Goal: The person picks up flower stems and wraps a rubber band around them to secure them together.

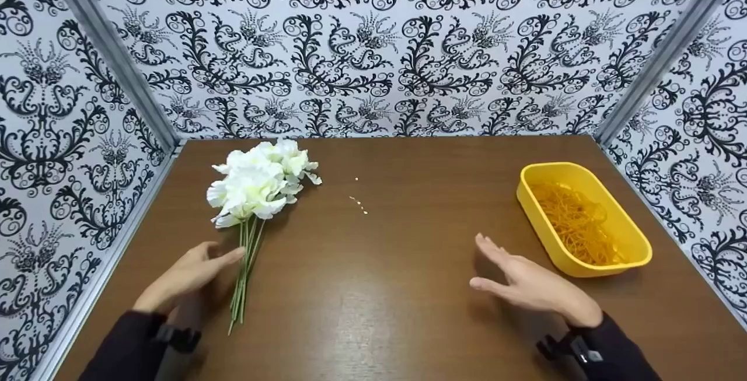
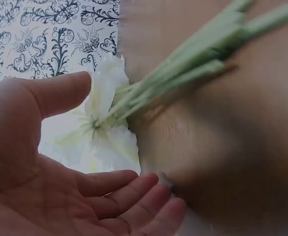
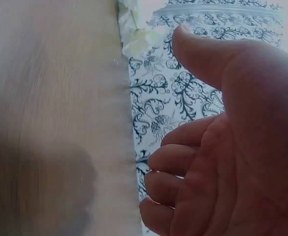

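Note:
A bunch of white artificial flowers lies at the left of the brown table, its green stems pointing toward the front edge. My left hand is beside those stems, thumb tip overlapping them in the head view. In the left wrist view its palm and relaxed fingers show nothing held, with stems beyond the thumb. Over the right half of the table, my right hand has its fingers extended and holds nothing; the right wrist view shows its bare palm.
A yellow plastic tub with orange-looking shredded strands stands at the right, just beyond my right hand. Small pale bits lie mid-table. Patterned walls with grey corner posts enclose the back and sides.

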Demonstrator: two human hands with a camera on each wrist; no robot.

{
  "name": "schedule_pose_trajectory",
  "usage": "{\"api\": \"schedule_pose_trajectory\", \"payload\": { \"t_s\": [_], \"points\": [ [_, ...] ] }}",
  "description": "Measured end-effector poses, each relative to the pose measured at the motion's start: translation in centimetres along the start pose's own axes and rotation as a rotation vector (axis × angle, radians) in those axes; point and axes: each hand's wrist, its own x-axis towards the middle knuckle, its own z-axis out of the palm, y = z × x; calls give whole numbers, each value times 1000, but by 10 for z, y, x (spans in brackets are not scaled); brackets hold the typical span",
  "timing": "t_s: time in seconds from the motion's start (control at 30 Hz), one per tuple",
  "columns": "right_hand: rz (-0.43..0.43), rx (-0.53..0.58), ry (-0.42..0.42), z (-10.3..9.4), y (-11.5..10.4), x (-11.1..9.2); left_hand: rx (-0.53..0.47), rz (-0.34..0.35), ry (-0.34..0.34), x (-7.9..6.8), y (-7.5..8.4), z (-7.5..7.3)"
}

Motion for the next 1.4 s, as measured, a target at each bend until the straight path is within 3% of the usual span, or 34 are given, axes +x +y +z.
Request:
{"api": "schedule_pose_trajectory", "payload": {
  "t_s": [0.23,0.47,0.63,0.77,0.9,1.1,1.2,1.4],
  "points": [
    [16,67,-68,6,0,11,-335,-42,-92,37,18,7],
    [9,90,-100,14,-2,21,-511,-77,-141,61,28,13],
    [-17,97,-120,20,-6,31,-676,-87,-167,79,39,29],
    [-40,102,-134,24,-13,40,-867,-68,-193,91,54,49],
    [-48,123,-142,27,-25,49,-1150,-30,-210,100,79,72],
    [-70,162,-118,35,-43,64,-1562,38,-282,107,132,100],
    [-82,271,-121,42,-52,70,-1669,107,-283,108,156,113],
    [-64,457,-91,48,-68,71,-1757,206,-283,99,195,139]
  ]
}}
